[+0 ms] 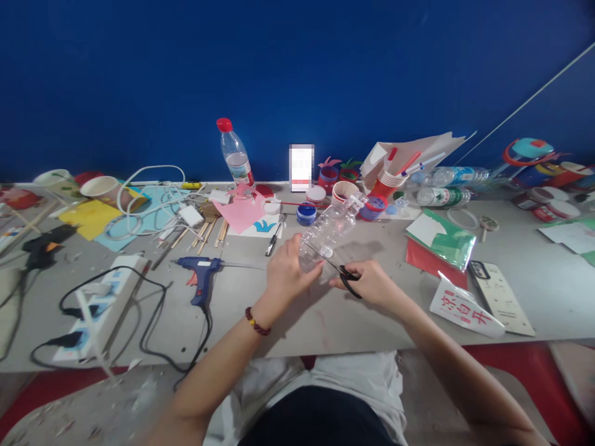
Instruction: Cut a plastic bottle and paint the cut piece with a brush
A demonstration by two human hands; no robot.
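Note:
A clear plastic bottle (335, 223) without a label lies tilted in front of me, its neck pointing away to the right. My left hand (292, 269) is closed around its near end. In my right hand (369, 282) is a pair of black-handled scissors (348, 277). The scissor blades reach to the near part of the bottle; whether they are cutting into the plastic I cannot tell. Just beyond the bottle stand an open blue paint jar (306, 215) and a paper cup (345, 191). Left of my left hand lies a blue hot glue gun (201, 275).
A white power strip (105, 310) and black cables spread over the left of the table. Standing at the back are a red-capped bottle (235, 155) and a cup of markers (389, 184). Green packaged paper (441, 238) and a torn label (465, 308) lie to the right.

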